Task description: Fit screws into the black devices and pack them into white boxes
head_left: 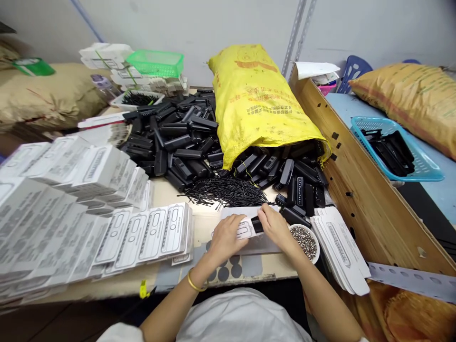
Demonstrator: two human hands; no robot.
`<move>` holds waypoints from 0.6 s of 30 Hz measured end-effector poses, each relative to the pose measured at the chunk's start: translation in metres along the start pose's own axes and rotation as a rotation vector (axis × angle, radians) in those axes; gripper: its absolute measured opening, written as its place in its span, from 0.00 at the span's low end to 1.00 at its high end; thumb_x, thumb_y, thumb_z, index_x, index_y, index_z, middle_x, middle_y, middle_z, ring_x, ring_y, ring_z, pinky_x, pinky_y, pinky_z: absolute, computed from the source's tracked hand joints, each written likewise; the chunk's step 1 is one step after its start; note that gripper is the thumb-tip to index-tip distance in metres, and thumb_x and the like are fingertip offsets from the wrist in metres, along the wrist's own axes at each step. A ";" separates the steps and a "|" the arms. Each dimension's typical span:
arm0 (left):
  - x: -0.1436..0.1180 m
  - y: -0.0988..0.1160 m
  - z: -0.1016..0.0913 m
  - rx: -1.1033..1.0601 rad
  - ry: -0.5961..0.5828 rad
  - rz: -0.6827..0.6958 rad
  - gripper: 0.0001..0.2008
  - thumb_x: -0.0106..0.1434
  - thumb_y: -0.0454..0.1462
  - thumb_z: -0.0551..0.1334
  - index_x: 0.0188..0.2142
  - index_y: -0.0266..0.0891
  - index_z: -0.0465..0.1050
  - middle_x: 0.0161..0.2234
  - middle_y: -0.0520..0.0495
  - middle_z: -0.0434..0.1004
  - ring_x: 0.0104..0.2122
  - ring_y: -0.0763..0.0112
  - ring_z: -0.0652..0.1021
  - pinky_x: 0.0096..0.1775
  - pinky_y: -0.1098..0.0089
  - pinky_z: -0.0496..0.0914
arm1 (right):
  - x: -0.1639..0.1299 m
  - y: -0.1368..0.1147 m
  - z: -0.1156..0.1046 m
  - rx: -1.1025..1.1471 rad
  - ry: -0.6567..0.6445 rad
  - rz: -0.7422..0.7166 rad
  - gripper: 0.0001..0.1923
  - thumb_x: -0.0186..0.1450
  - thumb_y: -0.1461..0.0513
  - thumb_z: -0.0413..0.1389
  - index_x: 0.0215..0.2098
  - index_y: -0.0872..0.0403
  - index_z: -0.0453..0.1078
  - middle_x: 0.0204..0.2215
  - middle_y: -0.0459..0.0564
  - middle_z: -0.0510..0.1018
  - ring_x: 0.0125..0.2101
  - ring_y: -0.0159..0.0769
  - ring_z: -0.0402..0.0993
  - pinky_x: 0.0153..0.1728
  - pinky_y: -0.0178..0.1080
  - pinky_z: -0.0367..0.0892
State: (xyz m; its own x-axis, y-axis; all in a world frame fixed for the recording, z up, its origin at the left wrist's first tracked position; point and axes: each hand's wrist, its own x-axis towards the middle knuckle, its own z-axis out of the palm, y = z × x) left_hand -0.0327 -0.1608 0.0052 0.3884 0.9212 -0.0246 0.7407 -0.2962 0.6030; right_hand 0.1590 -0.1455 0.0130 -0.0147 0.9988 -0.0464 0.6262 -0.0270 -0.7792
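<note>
My left hand [225,236] holds a white printed carton [245,230] flat over a grey pad near the table's front edge. My right hand [275,225] grips a black plastic case [257,224] at the carton's open end, partly inside it. A white bowl of small metal screws [305,241] sits just right of my right hand. A heap of thin black pins [228,191] lies just beyond both hands.
Filled white cartons [71,209] are stacked in rows at left. Loose black cases [178,137] spill from a yellow sack [252,99]. Flat unfolded cartons [340,249] lie at right, beside a wooden board [359,175]. A blue basket [395,149] holds more cases.
</note>
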 end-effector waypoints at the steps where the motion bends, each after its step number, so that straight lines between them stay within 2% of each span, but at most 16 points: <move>1: -0.001 -0.002 0.001 -0.076 0.052 -0.064 0.24 0.53 0.36 0.65 0.50 0.40 0.68 0.45 0.42 0.76 0.44 0.56 0.77 0.46 0.59 0.71 | 0.014 0.002 0.006 -0.098 0.043 -0.012 0.15 0.69 0.55 0.45 0.27 0.50 0.64 0.22 0.45 0.72 0.25 0.34 0.68 0.27 0.35 0.61; 3: -0.003 -0.008 0.002 -0.250 0.151 -0.144 0.24 0.55 0.41 0.65 0.52 0.41 0.66 0.48 0.43 0.75 0.47 0.58 0.76 0.49 0.59 0.70 | 0.044 0.008 0.013 -0.285 0.085 0.040 0.13 0.69 0.57 0.45 0.29 0.51 0.65 0.28 0.49 0.74 0.30 0.37 0.70 0.32 0.37 0.62; 5: -0.003 -0.011 0.003 -0.393 0.232 -0.172 0.27 0.56 0.43 0.65 0.54 0.41 0.63 0.51 0.42 0.73 0.51 0.58 0.74 0.53 0.58 0.67 | 0.068 0.017 0.019 -0.323 0.076 0.040 0.06 0.65 0.63 0.51 0.30 0.52 0.67 0.33 0.54 0.76 0.38 0.41 0.71 0.38 0.39 0.63; 6: -0.003 -0.011 0.004 -0.445 0.263 -0.176 0.29 0.56 0.43 0.66 0.56 0.41 0.62 0.53 0.42 0.72 0.53 0.58 0.73 0.56 0.58 0.65 | 0.075 0.021 0.022 -0.329 0.062 0.035 0.05 0.62 0.66 0.53 0.29 0.52 0.67 0.34 0.56 0.77 0.39 0.42 0.71 0.40 0.40 0.63; 8: -0.001 -0.009 0.007 -0.521 0.321 -0.165 0.32 0.56 0.43 0.65 0.59 0.40 0.58 0.57 0.40 0.68 0.57 0.57 0.70 0.59 0.56 0.61 | 0.082 0.028 0.029 -0.319 0.033 0.020 0.08 0.59 0.71 0.53 0.27 0.53 0.67 0.33 0.57 0.77 0.40 0.43 0.71 0.42 0.41 0.63; 11: 0.004 -0.005 0.010 -0.575 0.375 -0.096 0.34 0.57 0.41 0.64 0.61 0.39 0.56 0.59 0.38 0.65 0.59 0.57 0.67 0.61 0.54 0.59 | 0.079 0.035 0.033 -0.296 0.030 0.017 0.09 0.57 0.72 0.52 0.25 0.54 0.68 0.30 0.57 0.77 0.37 0.42 0.72 0.41 0.42 0.63; 14: 0.009 -0.004 0.009 -0.535 0.378 -0.038 0.32 0.56 0.39 0.65 0.60 0.41 0.60 0.57 0.41 0.68 0.57 0.58 0.69 0.60 0.56 0.61 | 0.070 0.037 0.016 -0.241 0.047 0.019 0.06 0.59 0.69 0.51 0.30 0.55 0.69 0.27 0.52 0.77 0.31 0.38 0.72 0.37 0.40 0.65; 16: 0.011 -0.006 0.007 -0.503 0.386 -0.042 0.31 0.55 0.37 0.65 0.58 0.43 0.62 0.56 0.43 0.70 0.56 0.59 0.71 0.58 0.58 0.63 | 0.060 0.033 -0.006 -0.158 0.086 -0.013 0.07 0.62 0.64 0.50 0.35 0.54 0.70 0.29 0.49 0.78 0.29 0.36 0.72 0.34 0.38 0.67; 18: 0.012 -0.008 0.007 -0.488 0.400 -0.059 0.30 0.55 0.36 0.64 0.58 0.43 0.63 0.56 0.44 0.70 0.55 0.60 0.71 0.58 0.59 0.63 | 0.045 0.024 -0.031 -0.003 0.178 -0.112 0.10 0.64 0.60 0.50 0.38 0.54 0.72 0.32 0.50 0.78 0.31 0.35 0.73 0.34 0.38 0.68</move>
State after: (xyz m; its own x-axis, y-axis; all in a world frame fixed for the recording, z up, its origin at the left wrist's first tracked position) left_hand -0.0302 -0.1490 -0.0056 0.0499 0.9834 0.1743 0.3830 -0.1800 0.9060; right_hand 0.1971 -0.1000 0.0118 0.0537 0.9869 0.1522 0.6307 0.0846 -0.7714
